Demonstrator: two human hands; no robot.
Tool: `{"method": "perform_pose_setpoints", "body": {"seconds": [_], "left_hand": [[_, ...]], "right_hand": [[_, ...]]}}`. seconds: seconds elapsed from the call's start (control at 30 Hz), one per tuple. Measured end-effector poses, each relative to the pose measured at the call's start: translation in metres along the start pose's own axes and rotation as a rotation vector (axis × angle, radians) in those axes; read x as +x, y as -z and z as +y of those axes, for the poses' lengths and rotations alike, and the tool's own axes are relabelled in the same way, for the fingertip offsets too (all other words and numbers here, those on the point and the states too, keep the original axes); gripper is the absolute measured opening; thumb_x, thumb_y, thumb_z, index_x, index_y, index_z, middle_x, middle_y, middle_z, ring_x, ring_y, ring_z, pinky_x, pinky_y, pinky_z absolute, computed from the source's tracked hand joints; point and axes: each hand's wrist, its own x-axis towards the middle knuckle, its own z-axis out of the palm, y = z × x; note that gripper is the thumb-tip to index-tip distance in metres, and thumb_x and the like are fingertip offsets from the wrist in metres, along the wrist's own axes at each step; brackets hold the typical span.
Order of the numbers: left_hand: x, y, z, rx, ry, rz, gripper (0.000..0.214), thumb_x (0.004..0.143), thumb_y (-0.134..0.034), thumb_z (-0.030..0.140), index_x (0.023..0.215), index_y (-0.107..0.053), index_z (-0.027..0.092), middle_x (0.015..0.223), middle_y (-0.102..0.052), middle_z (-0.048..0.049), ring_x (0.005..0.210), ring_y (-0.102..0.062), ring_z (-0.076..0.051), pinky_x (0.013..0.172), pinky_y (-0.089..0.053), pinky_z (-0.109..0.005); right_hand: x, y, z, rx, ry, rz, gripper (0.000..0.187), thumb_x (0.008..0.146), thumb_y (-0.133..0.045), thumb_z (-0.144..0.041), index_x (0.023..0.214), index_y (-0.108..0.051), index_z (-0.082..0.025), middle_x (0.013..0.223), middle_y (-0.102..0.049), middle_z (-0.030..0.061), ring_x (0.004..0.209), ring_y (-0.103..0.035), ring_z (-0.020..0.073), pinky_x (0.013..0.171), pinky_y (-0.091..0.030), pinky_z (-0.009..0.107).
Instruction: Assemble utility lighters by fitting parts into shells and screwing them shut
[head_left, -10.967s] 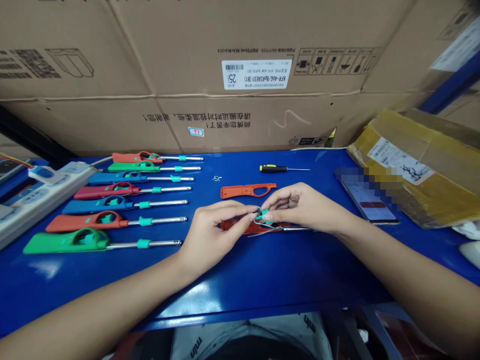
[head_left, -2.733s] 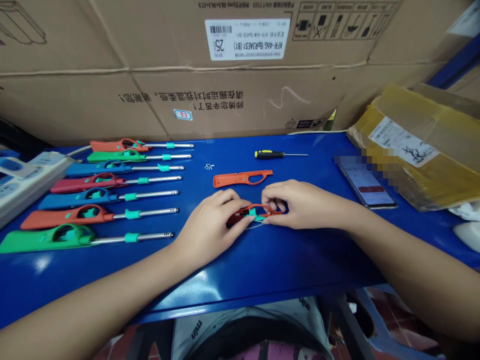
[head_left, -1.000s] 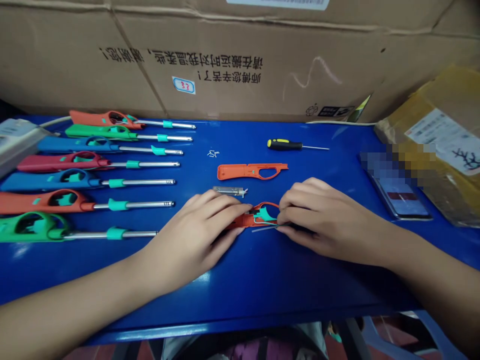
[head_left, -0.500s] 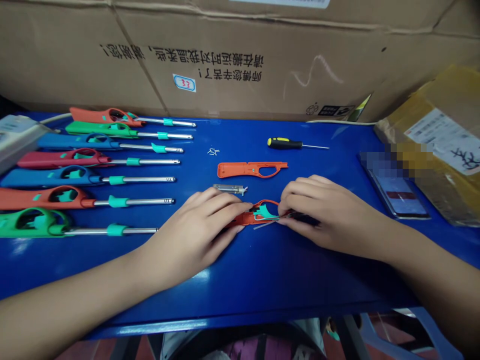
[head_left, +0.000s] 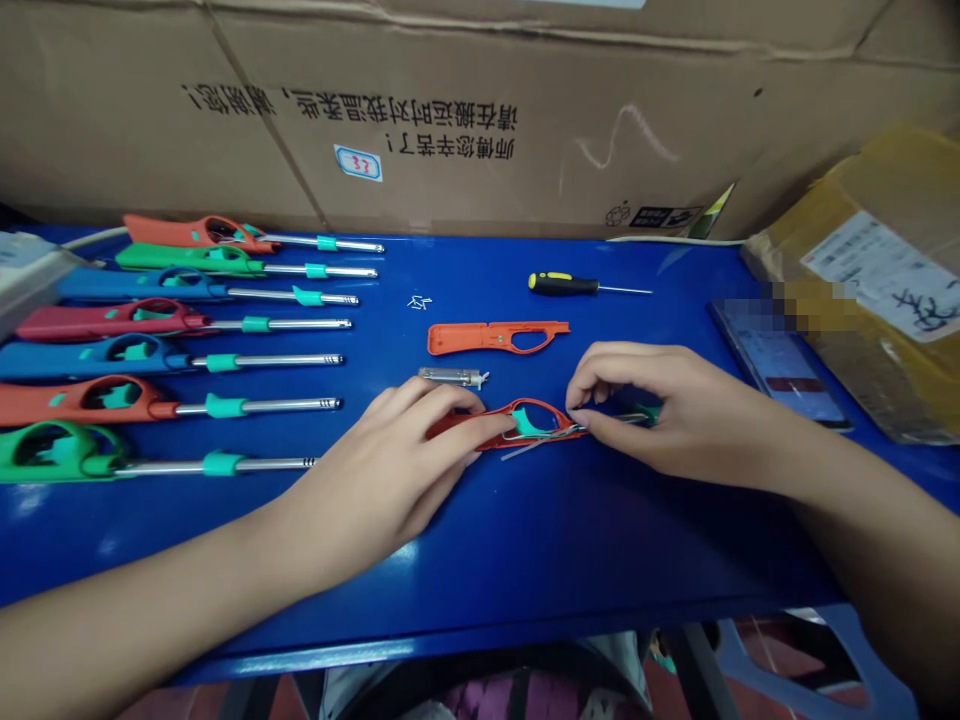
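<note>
An orange lighter housing half (head_left: 495, 430) lies on the blue table, with a teal trigger (head_left: 529, 421) and a thin wire inside it. My left hand (head_left: 420, 450) grips its handle end, the fingers pressed over the near part. At the other end, my right hand (head_left: 637, 410) pinches the wire or the tube's base with thumb and fingertips; exactly which I cannot tell. The metal tube with a teal piece (head_left: 651, 414) is partly hidden behind that hand. Just beyond are a clear fuel tank (head_left: 452, 377) and the matching orange housing half (head_left: 495, 338).
Several long-nosed lighters (head_left: 157, 355) lie in a column at left. A black and yellow screwdriver (head_left: 562, 284) and small screws (head_left: 420, 302) are toward the back. At right are a phone (head_left: 787, 365) and a taped parcel (head_left: 892, 300). A large cardboard box (head_left: 450, 60) stands behind.
My right fingers have shifted slightly right and lifted, uncovering more of the housing's front end. My left index finger has stretched toward the trigger. The view has shifted a little.
</note>
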Motion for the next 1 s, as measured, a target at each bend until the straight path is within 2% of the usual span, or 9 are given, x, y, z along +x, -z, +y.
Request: {"method": "perform_pose_setpoints", "body": {"seconds": [0.1,0.2,0.37,0.7,1.0], "left_hand": [[-0.001,-0.001,0.0,0.0,0.009,-0.007,0.041,0.103,-0.048,0.019,0.143,-0.05,0.029,0.13,-0.058,-0.0077,0.118,-0.051,-0.023,0.097,-0.045,-0.04],[0.0,0.0,0.0,-0.002,0.005,-0.015,0.04,0.103,-0.047,0.02,0.143,-0.05,0.029,0.131,-0.058,-0.0076,0.119,-0.051,-0.024,0.098,-0.044,-0.041],[0.001,0.001,-0.001,-0.01,0.004,-0.006,0.046,0.104,-0.047,0.021,0.149,-0.043,0.027,0.134,-0.06,-0.0073,0.12,-0.051,-0.024,0.099,-0.044,-0.04],[0.0,-0.001,-0.002,-0.032,-0.005,0.024,0.046,0.102,-0.051,0.02,0.147,-0.046,0.023,0.135,-0.063,-0.0041,0.115,-0.052,-0.022,0.1,-0.043,-0.037],[0.001,0.0,-0.002,-0.051,0.012,0.056,0.046,0.101,-0.053,0.019,0.147,-0.047,0.024,0.132,-0.065,-0.0037,0.113,-0.053,-0.022,0.098,-0.045,-0.037]], "right_hand": [[-0.004,0.012,0.006,-0.057,-0.002,-0.066,0.005,0.091,-0.06,-0.026,0.092,-0.064,-0.023,0.093,-0.068,0.0009,0.083,-0.06,0.0156,0.074,-0.045,0.03],[-0.005,0.019,0.011,-0.092,-0.047,-0.15,0.014,0.092,-0.06,-0.037,0.091,-0.065,-0.024,0.09,-0.069,0.0011,0.078,-0.06,0.016,0.069,-0.045,0.03],[-0.001,0.021,0.015,-0.082,-0.11,-0.235,0.026,0.093,-0.058,-0.045,0.083,-0.067,-0.023,0.083,-0.07,0.0014,0.071,-0.06,0.0151,0.061,-0.043,0.029],[0.001,0.016,0.02,0.026,-0.192,-0.228,0.026,0.09,-0.064,-0.045,0.077,-0.071,-0.023,0.079,-0.07,0.0002,0.07,-0.061,0.0149,0.063,-0.045,0.029],[0.002,0.016,0.017,-0.02,-0.069,-0.209,0.022,0.094,-0.059,-0.035,0.081,-0.071,-0.022,0.085,-0.071,0.0018,0.075,-0.062,0.0154,0.068,-0.045,0.03]]}}
